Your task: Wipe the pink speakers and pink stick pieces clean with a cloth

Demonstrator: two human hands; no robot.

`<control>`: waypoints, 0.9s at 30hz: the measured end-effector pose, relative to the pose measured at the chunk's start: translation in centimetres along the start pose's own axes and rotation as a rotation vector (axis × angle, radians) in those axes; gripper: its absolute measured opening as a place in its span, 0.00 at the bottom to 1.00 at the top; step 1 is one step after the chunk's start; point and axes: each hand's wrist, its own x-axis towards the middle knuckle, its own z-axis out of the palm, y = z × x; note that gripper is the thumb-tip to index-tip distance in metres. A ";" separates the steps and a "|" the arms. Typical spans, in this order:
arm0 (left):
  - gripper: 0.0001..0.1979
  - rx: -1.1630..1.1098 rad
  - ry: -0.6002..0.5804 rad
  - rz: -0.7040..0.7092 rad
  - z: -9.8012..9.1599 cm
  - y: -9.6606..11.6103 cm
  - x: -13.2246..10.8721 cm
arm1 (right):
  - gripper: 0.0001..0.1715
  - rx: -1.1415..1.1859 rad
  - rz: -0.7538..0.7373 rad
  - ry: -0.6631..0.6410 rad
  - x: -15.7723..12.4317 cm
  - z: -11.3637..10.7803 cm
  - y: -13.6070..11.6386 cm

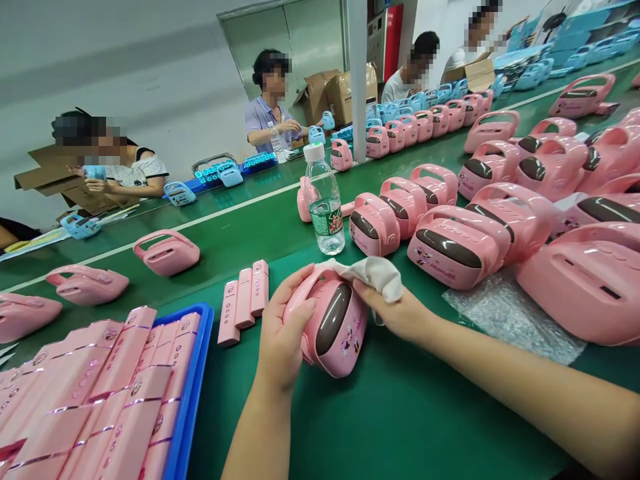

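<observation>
Cleaning, likely partway: gripped pink speaker (335, 327) in left hand (281, 333), pressed white cloth (375, 272) on it with right hand (400, 313); left other speakers (450, 250) waiting.

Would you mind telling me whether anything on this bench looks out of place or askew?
Only the water bottle seems odd: a capped drink standing among the pink units. Nothing looks spilled or damaged. The left hand holds a unit, the right hand a cloth.

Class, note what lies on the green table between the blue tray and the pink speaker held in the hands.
Head view: three narrow pink panels, side by side, between blue tray and pink speaker.
</observation>
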 end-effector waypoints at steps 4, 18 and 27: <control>0.16 -0.120 0.051 -0.003 0.3 -0.1 0.1 | 0.26 -0.228 -0.199 -0.076 -1.0 1.1 -0.4; 0.17 -0.215 0.079 -0.007 0.5 -0.1 0.4 | 0.22 -0.722 -0.661 -0.099 -1.7 1.5 -0.4; 0.17 -0.233 0.054 -0.040 -0.2 -0.8 0.8 | 0.23 -0.748 -0.568 -0.037 -1.8 1.1 0.3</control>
